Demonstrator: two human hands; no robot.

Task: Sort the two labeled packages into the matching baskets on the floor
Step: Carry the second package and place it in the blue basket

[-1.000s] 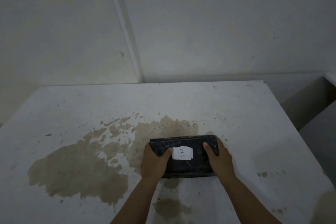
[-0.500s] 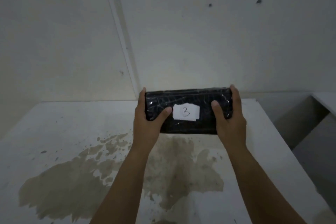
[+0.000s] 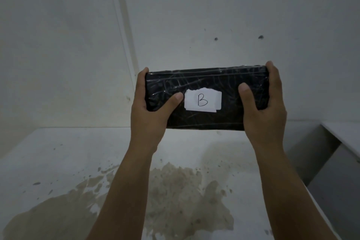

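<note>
A black, plastic-wrapped package (image 3: pixel 206 84) with a white paper label marked "B" (image 3: pixel 202 101) is held up in the air in front of the wall, above the white table (image 3: pixel 58 152). My left hand (image 3: pixel 150 111) grips its left end, thumb on the front face. Its right end is gripped by my right hand (image 3: pixel 266 109), the thumb likewise on the front. The package is level, label facing me. No basket and no second package are in view.
The table top carries a large brown stain (image 3: pixel 175 187) across its near half. A white wall with a vertical seam (image 3: pixel 120 25) stands behind. To the right of the table is a gap and another white surface (image 3: pixel 342 136).
Both hands have lifted the package off the stained table and raised it up to face height. The view has tilted upward with it.
</note>
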